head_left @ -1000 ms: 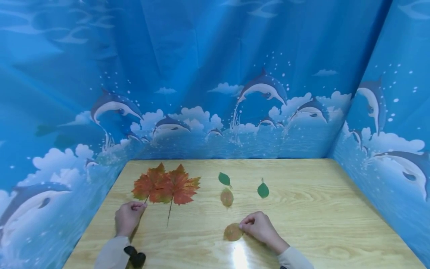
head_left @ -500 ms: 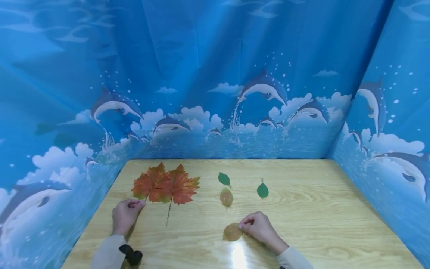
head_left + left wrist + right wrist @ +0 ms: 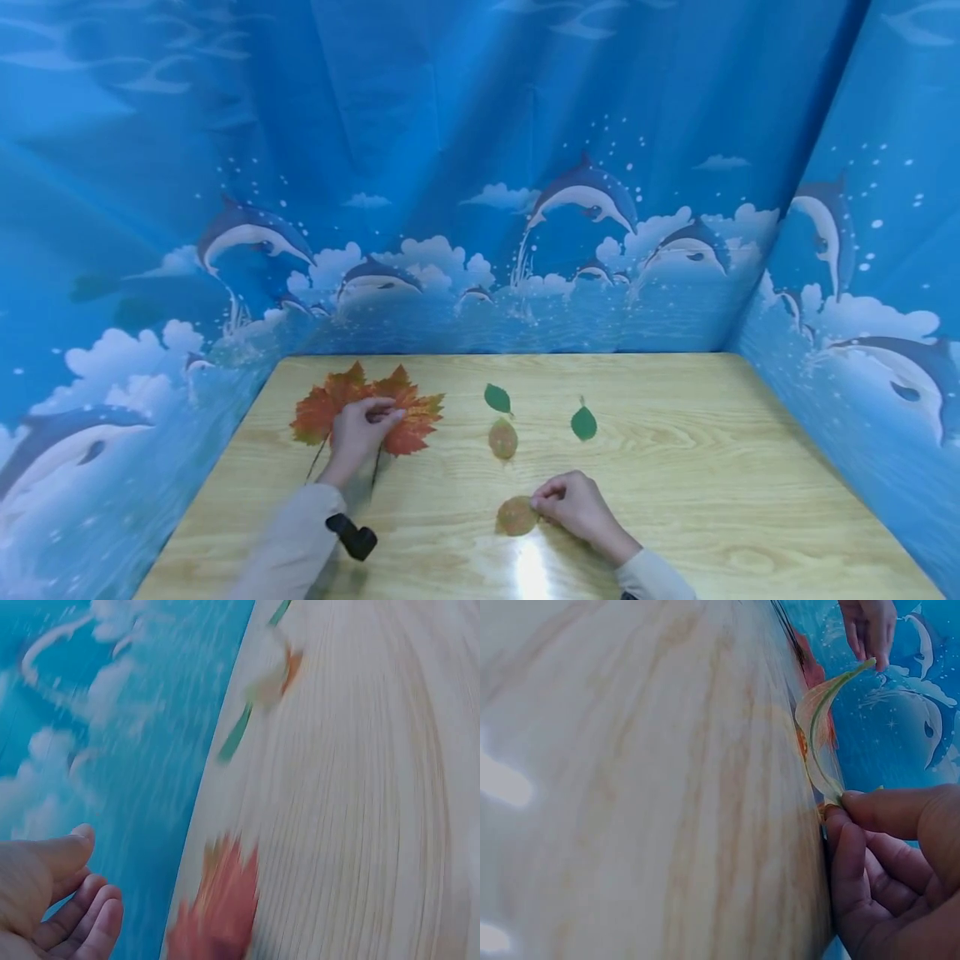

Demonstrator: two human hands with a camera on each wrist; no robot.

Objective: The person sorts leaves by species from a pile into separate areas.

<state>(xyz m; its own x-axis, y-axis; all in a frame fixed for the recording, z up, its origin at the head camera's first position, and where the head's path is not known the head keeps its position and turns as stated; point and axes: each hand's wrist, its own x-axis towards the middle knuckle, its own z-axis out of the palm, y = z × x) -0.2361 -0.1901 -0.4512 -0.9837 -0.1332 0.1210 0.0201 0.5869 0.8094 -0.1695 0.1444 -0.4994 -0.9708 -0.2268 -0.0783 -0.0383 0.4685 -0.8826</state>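
Two large red-orange maple leaves lie overlapping at the left of the table, the left one (image 3: 313, 414) partly under the right one (image 3: 422, 419). Over them hovers my left hand (image 3: 360, 429), covering their middle. In the left wrist view its fingers (image 3: 88, 900) are loosely bent with nothing between them. Thumb and forefinger of my right hand (image 3: 573, 504) pinch the edge of an oval yellow-brown leaf (image 3: 517, 516) near the front. The right wrist view shows this leaf (image 3: 816, 727) raised and curving away from the fingertips.
Further back lie a green leaf (image 3: 497, 398), a reddish-green oval leaf (image 3: 503, 439) just below it, and another green leaf (image 3: 583, 423) to the right. A blue dolphin-print curtain (image 3: 480, 208) borders the wooden table (image 3: 712, 467) at back and sides.
My left hand has left the stem of the left maple leaf and moved right and away from me, over the two maple leaves. My right hand stays put with its oval leaf.
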